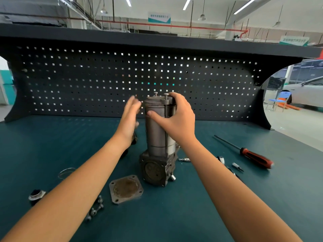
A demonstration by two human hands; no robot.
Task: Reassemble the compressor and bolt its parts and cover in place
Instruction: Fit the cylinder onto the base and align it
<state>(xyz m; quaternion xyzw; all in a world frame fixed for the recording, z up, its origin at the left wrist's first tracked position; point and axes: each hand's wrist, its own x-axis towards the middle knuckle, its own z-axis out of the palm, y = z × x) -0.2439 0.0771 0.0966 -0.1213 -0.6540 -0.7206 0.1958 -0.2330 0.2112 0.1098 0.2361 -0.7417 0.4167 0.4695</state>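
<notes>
On a teal workshop counter [262, 198] stands a grey metal cylindrical compressor [155, 131] — the right hand [178, 117] grips its top, likely steadying it; the left hand [130, 117] hovers open just beside it.

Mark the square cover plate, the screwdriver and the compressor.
square cover plate [125, 188], head view, middle of its rusty round face.
screwdriver [251, 155], head view, on the red and black handle.
compressor [154, 135], head view, on the upright cylinder wall.

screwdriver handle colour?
Orange-red with black, on the screwdriver lying right of the compressor; head view.
</notes>
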